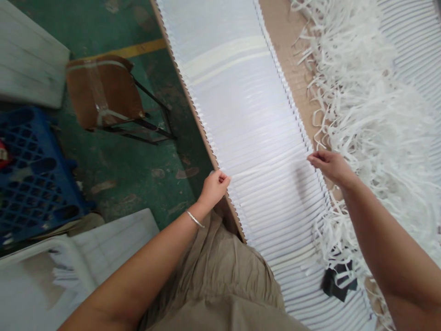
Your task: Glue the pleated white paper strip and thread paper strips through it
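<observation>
The white layered sheets (262,138) lay between the left hand (216,186) and right hand (325,163), each grip pinched together at an opposite edge.

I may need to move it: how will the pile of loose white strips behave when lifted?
The pile of white strips is probably floppy: its strips curl and bend. It looks light for its size, being thin strips loosely heaped. Some may trail or drop, as many ends stick out.

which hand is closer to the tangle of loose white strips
The right hand, beside the tangle; the left hand is across the white band, at the edge by the green floor.
</observation>
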`<state>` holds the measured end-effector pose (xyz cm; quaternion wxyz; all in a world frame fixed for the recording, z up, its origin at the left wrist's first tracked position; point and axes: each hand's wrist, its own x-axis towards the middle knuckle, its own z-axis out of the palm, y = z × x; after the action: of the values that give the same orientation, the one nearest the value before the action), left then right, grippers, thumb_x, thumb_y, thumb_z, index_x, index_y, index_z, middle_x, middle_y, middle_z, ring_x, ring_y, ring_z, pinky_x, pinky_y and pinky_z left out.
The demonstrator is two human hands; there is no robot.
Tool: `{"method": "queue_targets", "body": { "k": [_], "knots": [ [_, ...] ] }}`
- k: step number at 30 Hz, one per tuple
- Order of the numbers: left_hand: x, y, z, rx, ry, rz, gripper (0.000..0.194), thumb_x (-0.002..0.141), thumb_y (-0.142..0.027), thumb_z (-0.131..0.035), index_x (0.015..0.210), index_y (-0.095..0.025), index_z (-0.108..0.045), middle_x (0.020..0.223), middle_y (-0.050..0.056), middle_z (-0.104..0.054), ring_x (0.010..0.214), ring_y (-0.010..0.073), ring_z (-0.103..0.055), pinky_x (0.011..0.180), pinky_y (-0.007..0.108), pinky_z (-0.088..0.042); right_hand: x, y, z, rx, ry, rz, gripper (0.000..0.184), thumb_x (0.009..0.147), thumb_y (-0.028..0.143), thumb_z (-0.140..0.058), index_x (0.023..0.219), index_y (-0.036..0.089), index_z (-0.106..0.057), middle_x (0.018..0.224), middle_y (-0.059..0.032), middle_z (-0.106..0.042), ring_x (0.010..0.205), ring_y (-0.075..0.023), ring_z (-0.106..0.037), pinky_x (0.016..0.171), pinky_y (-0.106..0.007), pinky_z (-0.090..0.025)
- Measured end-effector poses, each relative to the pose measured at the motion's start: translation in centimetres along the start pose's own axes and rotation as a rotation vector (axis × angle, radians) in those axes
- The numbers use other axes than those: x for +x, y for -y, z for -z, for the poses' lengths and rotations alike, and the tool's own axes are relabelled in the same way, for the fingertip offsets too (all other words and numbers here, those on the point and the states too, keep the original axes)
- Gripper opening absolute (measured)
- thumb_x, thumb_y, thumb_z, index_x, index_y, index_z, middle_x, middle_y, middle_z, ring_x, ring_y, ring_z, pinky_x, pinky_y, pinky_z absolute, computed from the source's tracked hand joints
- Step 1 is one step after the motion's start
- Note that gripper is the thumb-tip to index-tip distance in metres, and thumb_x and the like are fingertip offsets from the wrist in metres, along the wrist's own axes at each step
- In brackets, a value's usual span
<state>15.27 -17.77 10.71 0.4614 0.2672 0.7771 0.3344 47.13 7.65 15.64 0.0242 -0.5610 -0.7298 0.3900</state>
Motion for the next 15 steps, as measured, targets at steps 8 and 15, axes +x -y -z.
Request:
{"method": "queue_targets", "body": {
  "k": [8,15],
  "knots": [
    [2.1,0.6,-1.5,0.174,-0.13,-0.025,0.013,0.088,-0.024,-0.063,0.075,-0.021,-0.061,0.076,0.002,-0.071,0.074,0.0182,-0.066,0.071,0.027,-0.048,4.3,-0.3,-0.4,0.083,-0.157,-0.03,0.02,0.082,0.036,-0.076,0.079,0.019,-0.065,0.063,0.002,-0.058,0.057,-0.0115,-0.046,0.058,-0.03,-0.034],
    [2.4,0.0,-2.1,0.217,-0.146,0.002,0.013,0.089,-0.021,-0.062,0.076,-0.021,-0.061,0.079,0.003,-0.072,0.076,0.0187,-0.067,0.074,0.028,-0.048,6.0,-0.2,-1.2,0.142,-0.176,-0.079,0.013,0.087,0.02,-0.072,0.078,0.018,-0.062,0.065,0.0025,-0.06,0.058,-0.0111,-0.055,0.063,-0.028,-0.047]
  ]
}}
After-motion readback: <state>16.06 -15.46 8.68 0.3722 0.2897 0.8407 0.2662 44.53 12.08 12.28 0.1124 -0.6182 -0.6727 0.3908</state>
